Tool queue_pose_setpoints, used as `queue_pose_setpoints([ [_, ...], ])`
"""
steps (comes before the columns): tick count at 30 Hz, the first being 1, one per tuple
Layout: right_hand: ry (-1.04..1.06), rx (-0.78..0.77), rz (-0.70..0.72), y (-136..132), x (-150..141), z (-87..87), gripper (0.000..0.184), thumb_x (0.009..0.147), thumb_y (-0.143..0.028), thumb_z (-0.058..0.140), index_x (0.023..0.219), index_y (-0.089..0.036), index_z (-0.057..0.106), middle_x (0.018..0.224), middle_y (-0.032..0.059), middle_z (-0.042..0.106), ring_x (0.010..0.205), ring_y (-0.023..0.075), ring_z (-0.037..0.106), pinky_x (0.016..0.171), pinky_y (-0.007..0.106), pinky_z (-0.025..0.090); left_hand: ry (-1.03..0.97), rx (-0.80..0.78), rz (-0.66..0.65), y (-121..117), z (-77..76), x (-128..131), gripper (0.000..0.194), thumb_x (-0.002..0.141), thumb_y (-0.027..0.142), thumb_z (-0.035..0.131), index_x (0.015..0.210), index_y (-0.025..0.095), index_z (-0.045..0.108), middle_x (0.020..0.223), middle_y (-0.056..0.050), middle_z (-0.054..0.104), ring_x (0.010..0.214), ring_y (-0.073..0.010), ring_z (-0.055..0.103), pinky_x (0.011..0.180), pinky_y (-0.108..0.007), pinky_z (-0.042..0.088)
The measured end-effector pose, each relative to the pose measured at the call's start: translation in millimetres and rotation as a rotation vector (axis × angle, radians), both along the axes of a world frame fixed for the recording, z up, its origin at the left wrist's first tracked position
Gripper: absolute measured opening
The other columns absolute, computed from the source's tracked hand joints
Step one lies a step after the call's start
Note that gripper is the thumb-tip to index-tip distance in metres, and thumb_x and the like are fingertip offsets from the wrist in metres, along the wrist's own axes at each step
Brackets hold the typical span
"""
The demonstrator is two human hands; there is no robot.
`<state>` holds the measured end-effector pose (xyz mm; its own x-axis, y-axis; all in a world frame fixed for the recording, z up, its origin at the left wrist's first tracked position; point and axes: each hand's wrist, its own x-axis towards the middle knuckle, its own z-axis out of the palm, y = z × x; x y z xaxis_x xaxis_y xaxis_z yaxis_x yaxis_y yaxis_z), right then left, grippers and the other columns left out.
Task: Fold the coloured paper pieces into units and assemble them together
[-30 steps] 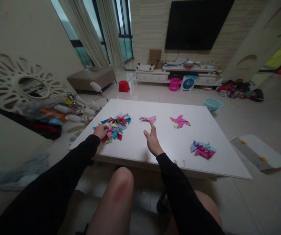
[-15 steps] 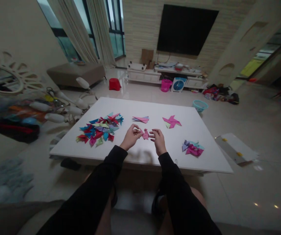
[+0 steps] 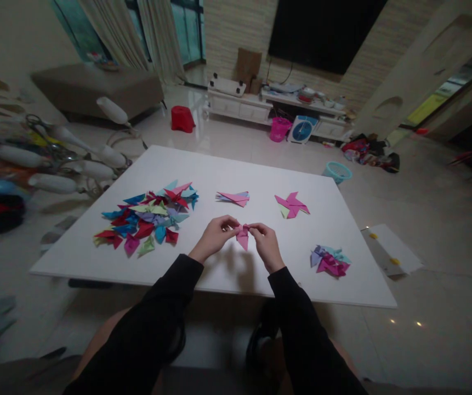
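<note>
Small pink folded-paper piece (image 3: 243, 239), pointed end toward the person, is held over the flat white rectangular surface (image 3: 203, 173); the bare left hand (image 3: 216, 236) and bare right hand (image 3: 267, 244) each have fingers closed in a pinch at its upper sides. Judged very light, springy along creases, easily crushed or torn; best taken gently at the folded edges, the thin tip left free.

Long sleeves (image 3: 150, 321) — plain black, both alike.
</note>
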<state>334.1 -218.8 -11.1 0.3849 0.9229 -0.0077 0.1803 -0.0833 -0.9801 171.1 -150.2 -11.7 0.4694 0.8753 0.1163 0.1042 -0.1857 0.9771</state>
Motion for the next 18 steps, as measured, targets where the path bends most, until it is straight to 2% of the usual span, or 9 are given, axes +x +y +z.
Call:
queue_pose_setpoints([
  [5, -0.063, -0.036, 0.068, -3, -9, -8.4, 0.024, 0.076, -0.041, 0.071, 0.083, -0.019, 0.077, 0.088, 0.0077, 0.076, 0.082, 0.0221, 0.064, 0.081, 0.036, 0.049, 0.026, 0.019, 0.042, 1, -1.1, -12, 0.019, 0.077, 0.03, 0.075, 0.089, 0.016, 0.074, 0.088, -0.007, 0.075, 0.078, -0.0174, 0.066, 0.069, -0.028, 0.049],
  [9, -0.068, -0.01, 0.091, -8, -16, -11.5, 0.021, 0.076, -0.038, 0.072, 0.081, -0.019, 0.077, 0.084, 0.0061, 0.075, 0.078, 0.0206, 0.062, 0.079, 0.035, 0.048, 0.068, 0.049, 0.057, -7, 0.0, -19, 0.02, 0.079, 0.028, 0.072, 0.094, 0.016, 0.077, 0.09, -0.007, 0.077, 0.076, -0.0171, 0.065, 0.069, -0.029, 0.049],
  [15, -0.109, 0.023, 0.111, -20, -27, -5.5, 0.018, 0.077, -0.036, 0.07, 0.079, -0.019, 0.076, 0.078, 0.0039, 0.073, 0.074, 0.0193, 0.06, 0.077, 0.034, 0.046, 0.175, 0.159, 0.067, -23, 7.3, -33, 0.02, 0.082, 0.026, 0.072, 0.099, 0.018, 0.079, 0.087, -0.005, 0.076, 0.074, -0.0166, 0.064, 0.069, -0.029, 0.048],
  [18, -0.126, 0.045, 0.129, -24, -33, -1.5, 0.018, 0.077, -0.036, 0.07, 0.079, -0.019, 0.076, 0.078, 0.0037, 0.073, 0.073, 0.0188, 0.06, 0.075, 0.033, 0.047, 0.208, 0.212, 0.087, -31, 8.3, -39, 0.016, 0.085, 0.027, 0.071, 0.096, 0.019, 0.08, 0.086, -0.005, 0.074, 0.073, -0.0161, 0.062, 0.07, -0.029, 0.048],
])
